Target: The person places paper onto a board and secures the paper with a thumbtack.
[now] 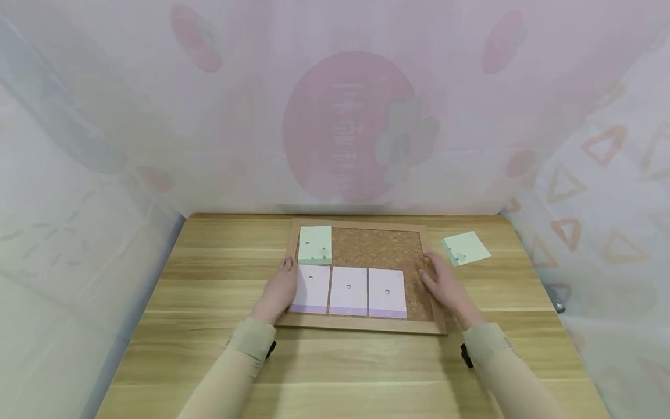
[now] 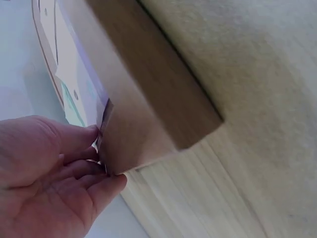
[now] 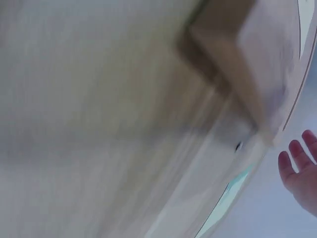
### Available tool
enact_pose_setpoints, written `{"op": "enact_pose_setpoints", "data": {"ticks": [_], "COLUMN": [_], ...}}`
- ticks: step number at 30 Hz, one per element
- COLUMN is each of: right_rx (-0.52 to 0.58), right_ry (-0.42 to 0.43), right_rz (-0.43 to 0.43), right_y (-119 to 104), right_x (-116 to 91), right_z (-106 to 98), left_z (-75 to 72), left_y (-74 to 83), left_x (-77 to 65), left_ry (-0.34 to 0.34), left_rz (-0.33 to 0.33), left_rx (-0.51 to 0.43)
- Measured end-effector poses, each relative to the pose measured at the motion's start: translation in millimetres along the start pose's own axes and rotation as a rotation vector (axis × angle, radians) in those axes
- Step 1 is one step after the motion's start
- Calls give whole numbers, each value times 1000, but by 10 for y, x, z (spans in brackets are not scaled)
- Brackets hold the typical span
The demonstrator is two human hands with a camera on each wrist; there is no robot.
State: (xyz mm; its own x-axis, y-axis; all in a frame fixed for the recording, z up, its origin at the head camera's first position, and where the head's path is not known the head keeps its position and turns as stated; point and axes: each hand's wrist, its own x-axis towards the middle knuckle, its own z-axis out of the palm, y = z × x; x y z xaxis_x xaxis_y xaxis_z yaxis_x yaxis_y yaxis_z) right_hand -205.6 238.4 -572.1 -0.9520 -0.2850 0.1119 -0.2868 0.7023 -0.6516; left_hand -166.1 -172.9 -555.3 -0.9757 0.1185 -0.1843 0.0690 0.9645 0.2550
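Observation:
A wood-framed cork board (image 1: 374, 247) lies on the table. Three pale notes (image 1: 348, 298) with purple lower edges sit side by side along its lower part, each bearing a small round silvery dot. Above the leftmost one is a light green note (image 1: 315, 241). My left hand (image 1: 280, 288) pinches the board's left edge, and the left wrist view shows the thumb on the frame's face and fingers (image 2: 110, 192) at its outer side. Over the board's right edge hovers my right hand (image 1: 445, 285), its loosely bent fingers (image 3: 298, 154) holding nothing.
Another light green note (image 1: 467, 248) lies on the wooden table (image 1: 340, 372), right of the board. A pale printed cloth (image 1: 241, 145) hangs behind the table's far edge. A small dark object (image 1: 558, 302) shows beyond the right edge.

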Motion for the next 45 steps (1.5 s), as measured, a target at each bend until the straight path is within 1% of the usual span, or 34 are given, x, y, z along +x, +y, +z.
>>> {"op": "enact_pose_setpoints", "data": {"ticks": [2,5,9,12,16,19,21,24,26,29,31,34,35,36,38,39,41,43,45], "right_rx": [-6,-45,-67,-91,-137,-142,-144,-164,-183,-221,-237,-267,-274,-282,-303,-310,-310,-297,-276], "right_ry": [30,66,67,64,68,79,94,97,84,27,-15,-78,-95,-108,-127,-132,-134,-129,-137], "right_rz": [24,97,217,285,373,434,459,470,477,484,475,412,389,365,327,318,318,339,365], "right_y": [85,235,436,571,741,846,890,920,949,979,994,978,977,977,974,974,962,949,929], "right_x": [55,116,137,126,104,100,113,145,172,199,208,214,220,227,239,241,244,242,234], "right_z": [-75,-205,-388,-491,-555,-563,-567,-585,-603,-629,-649,-691,-702,-712,-731,-738,-752,-767,-784], "left_z": [-9,-18,-31,-35,-25,-12,-7,-6,-9,-25,-38,-56,-60,-63,-66,-65,-72,-79,-83], "left_y": [-10,-40,-61,-57,-51,-50,-50,-38,-29,-29,-52,-118,-148,-184,-253,-290,-351,-401,-440], "left_x": [14,24,11,-5,-20,-22,-17,-7,4,14,18,8,6,1,-10,-13,-19,-15,-3], "left_ry": [-16,-30,-40,-18,16,23,22,26,27,36,54,98,110,120,122,112,69,8,-66], "left_rz": [-7,-13,-4,14,34,36,29,15,3,-6,-9,2,-6,-19,-65,-100,-174,-229,-269], "left_rx": [-14,-26,-43,-48,-22,1,13,33,42,43,29,8,-8,-13,-23,-24,-18,-15,-40]}}
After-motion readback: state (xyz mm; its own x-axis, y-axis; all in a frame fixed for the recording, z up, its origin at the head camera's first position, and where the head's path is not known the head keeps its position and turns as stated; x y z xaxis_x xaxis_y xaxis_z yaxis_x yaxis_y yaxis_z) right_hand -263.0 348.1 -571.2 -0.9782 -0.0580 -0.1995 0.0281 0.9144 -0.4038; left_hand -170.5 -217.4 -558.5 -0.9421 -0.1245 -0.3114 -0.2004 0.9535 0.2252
